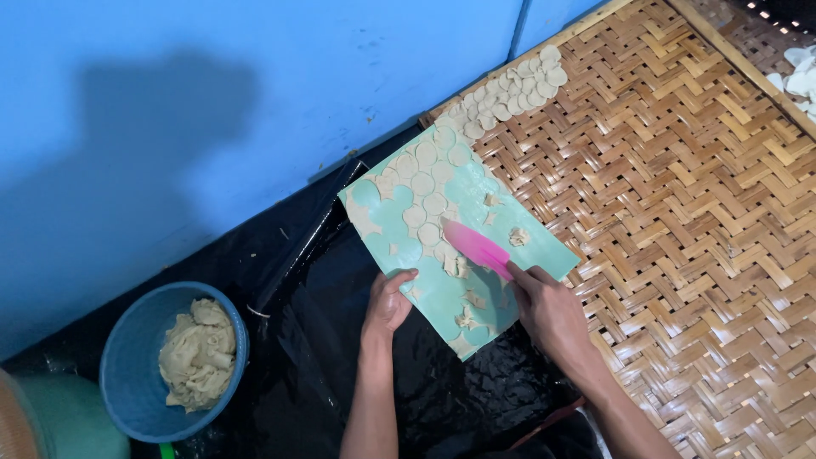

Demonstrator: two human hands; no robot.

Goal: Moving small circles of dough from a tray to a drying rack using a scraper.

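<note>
A light green board [544, 246] lies tilted across the edge of a woven bamboo mat [680, 195]. Round dough discs [423, 183] and torn dough scraps [466, 319] cover it. My left hand [388, 302] grips the board's near left edge. My right hand [548, 310] holds a pink plastic scraper [478, 246], its blade lying flat on the middle of the board among the discs.
More dough discs [510, 89] lie in rows on the mat beside the blue wall [255, 76]. A blue bowl [127, 357] of dough lumps stands at the lower left on black plastic sheeting [323, 340]. White pieces [799, 72] show at the far right.
</note>
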